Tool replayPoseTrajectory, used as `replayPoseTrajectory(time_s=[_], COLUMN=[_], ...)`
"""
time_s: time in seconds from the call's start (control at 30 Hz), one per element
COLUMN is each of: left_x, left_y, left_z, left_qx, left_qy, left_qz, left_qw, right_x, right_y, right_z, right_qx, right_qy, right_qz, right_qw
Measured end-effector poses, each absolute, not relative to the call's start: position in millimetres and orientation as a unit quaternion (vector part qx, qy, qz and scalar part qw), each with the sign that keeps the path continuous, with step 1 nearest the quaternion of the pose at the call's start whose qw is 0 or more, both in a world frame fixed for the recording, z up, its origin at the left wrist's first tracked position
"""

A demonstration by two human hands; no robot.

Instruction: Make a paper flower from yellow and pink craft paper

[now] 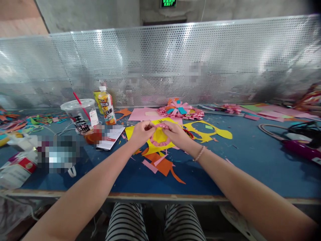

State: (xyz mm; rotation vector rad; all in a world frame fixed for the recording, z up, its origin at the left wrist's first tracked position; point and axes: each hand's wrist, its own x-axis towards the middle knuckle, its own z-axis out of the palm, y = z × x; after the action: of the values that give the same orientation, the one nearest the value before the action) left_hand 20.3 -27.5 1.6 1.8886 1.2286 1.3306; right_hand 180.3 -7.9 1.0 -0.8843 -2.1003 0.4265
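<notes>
Both my hands meet over the middle of the blue table (250, 160). My left hand (141, 132) and my right hand (177, 134) pinch the upper rim of a pink pleated paper ring (158, 141), which lies on a yellow paper circle (157, 135). A bead bracelet sits on my right wrist. Orange and pink paper scraps (163, 165) lie just in front of the ring. Behind it are finished pink paper rosettes (179, 108) with blue and orange folds.
A plastic cup with a red straw (79, 117), a drink bottle (106, 105) and a phone (110, 137) stand at the left. A yellow cut-out sheet (208, 130) lies to the right, cables and a purple tool (298, 147) farther right. A perforated metal screen (160, 63) backs the table.
</notes>
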Motion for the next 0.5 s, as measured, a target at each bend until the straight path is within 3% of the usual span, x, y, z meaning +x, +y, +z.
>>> replayPoseTrajectory(time_s=[0.2,0.5], left_x=[20.9,20.5], left_y=[-28.6,-25.6], left_z=[-0.9,-4.5], left_qx=[0.744,0.731], left_qy=[0.433,0.421], left_qz=[0.476,0.473], left_qw=[0.180,0.253], right_x=[180.9,182.0], right_y=[-7.2,-4.3], right_z=[2.5,1.6], right_qx=[-0.346,-0.349], right_qy=[-0.834,-0.828], right_qz=[0.170,0.212], right_qw=[0.396,0.383])
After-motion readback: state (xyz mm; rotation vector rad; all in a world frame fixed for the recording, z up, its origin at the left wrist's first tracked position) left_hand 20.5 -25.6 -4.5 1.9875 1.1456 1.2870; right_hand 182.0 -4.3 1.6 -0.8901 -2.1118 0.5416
